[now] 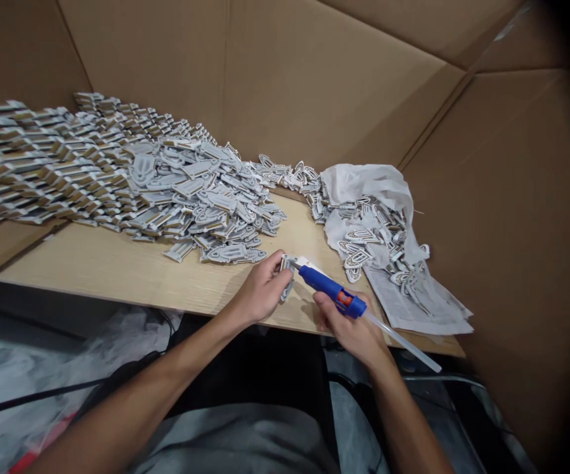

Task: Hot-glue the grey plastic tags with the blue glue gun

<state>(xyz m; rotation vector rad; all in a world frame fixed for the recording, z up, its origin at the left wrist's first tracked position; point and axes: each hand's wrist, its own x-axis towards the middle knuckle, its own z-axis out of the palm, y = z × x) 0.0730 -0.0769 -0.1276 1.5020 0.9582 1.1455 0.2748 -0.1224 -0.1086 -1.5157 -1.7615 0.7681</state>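
My left hand [264,288] pinches a small grey-white flat piece [287,287] with a slotted, rounded shape, held above the front part of the wooden table [176,280]. In my right hand [357,326] is a blue glue gun [325,284] with an orange part in its body and a clear glue stick [406,342] sticking out of its back. The gun's nozzle points left and meets, or nearly meets, the upper end of the piece. Whether glue is coming out cannot be made out.
A loose heap of similar grey pieces [210,191] lies left of centre, beside neatly stacked rows [43,161]. More patterned pieces [359,247] spill from a white bag [371,181] at right, by a white sheet [393,306]. Cardboard walls [309,79] enclose the table.
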